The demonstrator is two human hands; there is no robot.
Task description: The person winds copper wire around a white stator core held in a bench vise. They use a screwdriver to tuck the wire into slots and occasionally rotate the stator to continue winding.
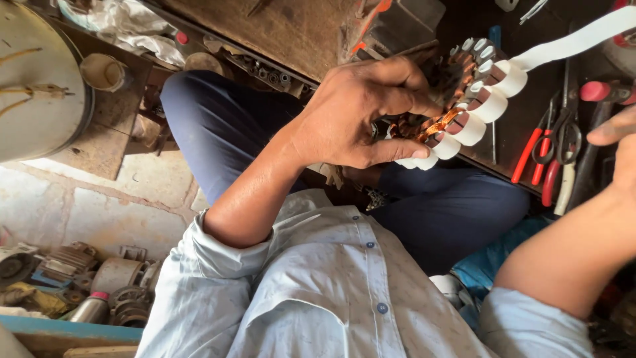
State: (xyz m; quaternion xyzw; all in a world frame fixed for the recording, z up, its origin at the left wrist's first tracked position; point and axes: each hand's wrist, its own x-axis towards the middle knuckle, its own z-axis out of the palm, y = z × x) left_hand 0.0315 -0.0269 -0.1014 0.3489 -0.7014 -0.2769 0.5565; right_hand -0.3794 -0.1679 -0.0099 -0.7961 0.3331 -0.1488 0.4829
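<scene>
Motor stator [457, 99], its copper windings half bound in loops of white tape, sits gripped in the left hand [361, 116] above the seated person's lap, fingers curled over the top and thumb pressed beneath; the right hand [616, 149] enters at the frame's edge, mostly cut off, so whether it pinches anything cannot be told; the white tape [576, 41] runs taut from the stator toward the upper right corner. Risks, judged from this pose: slack in the tape would let the finished loops loosen; a fingertip dragged across the bare copper could nick its coating; a one-handed hold on a heavy core could slip toward the knees. Beyond the hands, red-handled pliers [530, 156] and scissors [563, 136] lie on a dark bench just beside the stator, close enough to snag the tape; old motor parts [99, 282] clutter the floor at lower left.
</scene>
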